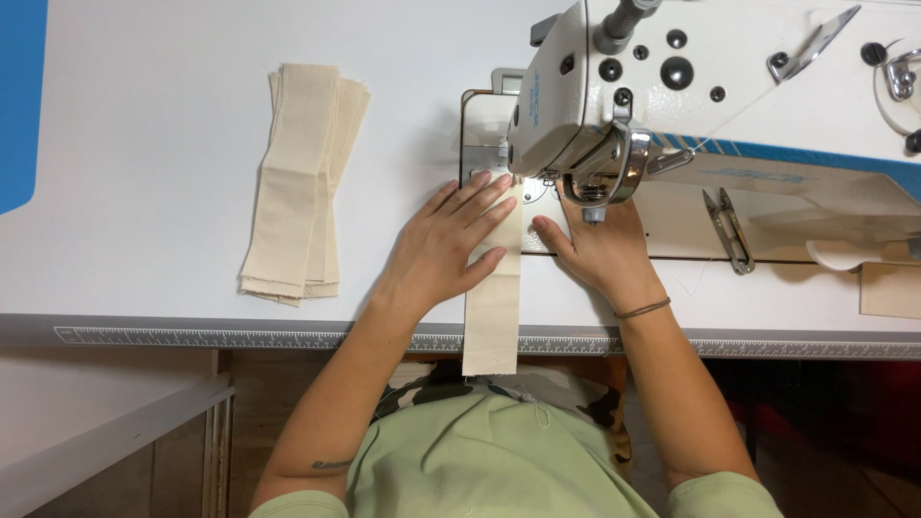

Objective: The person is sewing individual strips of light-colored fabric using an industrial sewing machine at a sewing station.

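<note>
Hands of one person rest on a white sewing table (144, 192) in front of a cream-white industrial sewing machine (672, 86). The left hand (451, 245) lies flat and open, fingers stretched out and a little spread, pressing down on a long narrow strip of cream-coloured woven fabric (492, 307); it grips nothing, it only holds the strip against the table. The right hand (600, 251) is just beside the strip on its other side, also open and flat, with the fingertips partly hidden under the head of the machine, so I cannot tell if they touch the fabric. The strip runs from the metal presser foot (537, 187) toward the person, and its near end hangs over the table edge with the printed ruler (240, 338). To the left, well apart from the hands, lies a stack of similar cream fabric strips (302, 182). A pair of small metal thread snips (727, 230) lies on the machine bed to the right.
</note>
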